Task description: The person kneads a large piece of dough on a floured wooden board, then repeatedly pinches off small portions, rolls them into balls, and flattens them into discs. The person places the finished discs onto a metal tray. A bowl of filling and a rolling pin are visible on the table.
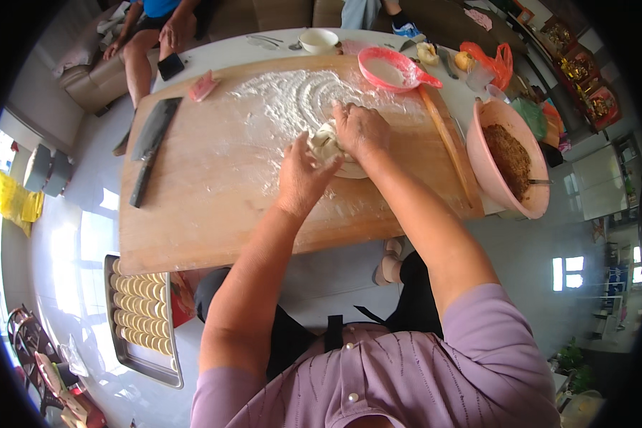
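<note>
On a floured wooden board (208, 160), both of my hands are around a lump of pale dough (325, 140). My left hand (306, 174) cups its near left side, fingers curved. My right hand (361, 128) presses on it from the right. A further pale, rounded dough piece (352, 170) shows partly beneath and beside my hands; its shape is mostly hidden. White flour (294, 96) is spread beyond them. To the right lies a thin wooden rolling pin (445, 139), its far end close to a pink strainer (388, 69) holding flour.
A cleaver (155, 134) lies at the board's left. A pink basin of brown filling (479, 155) stands at the right. A metal tray (144, 364) of shaped dough pieces is low at left. A white bowl (318, 40) stands beyond the board; two people sit on the sofa.
</note>
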Tool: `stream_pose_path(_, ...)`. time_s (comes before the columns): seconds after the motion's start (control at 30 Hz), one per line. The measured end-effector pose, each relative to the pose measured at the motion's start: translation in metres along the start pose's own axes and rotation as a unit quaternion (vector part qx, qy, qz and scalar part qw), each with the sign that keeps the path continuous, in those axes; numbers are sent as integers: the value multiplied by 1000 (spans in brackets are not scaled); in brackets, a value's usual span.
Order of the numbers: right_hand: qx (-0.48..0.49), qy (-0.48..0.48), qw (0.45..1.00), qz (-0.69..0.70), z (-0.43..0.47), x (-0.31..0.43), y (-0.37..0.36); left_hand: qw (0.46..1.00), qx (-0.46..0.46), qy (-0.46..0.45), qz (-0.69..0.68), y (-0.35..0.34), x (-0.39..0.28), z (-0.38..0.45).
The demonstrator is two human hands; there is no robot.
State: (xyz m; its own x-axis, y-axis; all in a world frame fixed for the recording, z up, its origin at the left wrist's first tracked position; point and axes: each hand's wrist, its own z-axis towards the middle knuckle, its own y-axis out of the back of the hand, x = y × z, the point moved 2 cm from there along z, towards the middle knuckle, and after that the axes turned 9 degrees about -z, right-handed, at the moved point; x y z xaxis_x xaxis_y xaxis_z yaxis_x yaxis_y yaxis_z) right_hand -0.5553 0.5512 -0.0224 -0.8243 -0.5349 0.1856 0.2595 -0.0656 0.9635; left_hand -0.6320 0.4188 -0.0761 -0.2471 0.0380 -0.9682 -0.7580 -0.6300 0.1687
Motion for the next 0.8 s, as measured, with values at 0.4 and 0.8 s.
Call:
stream_pose_path(0.4, 71, -182, 902, 384, -47, -18, 36, 993, -10, -75, -91, -11, 2, -11)
stream_pose_path(0.8, -57, 7, 998, 24, -36, -7, 10, 969, -54, -178, 164, -20, -3, -12)
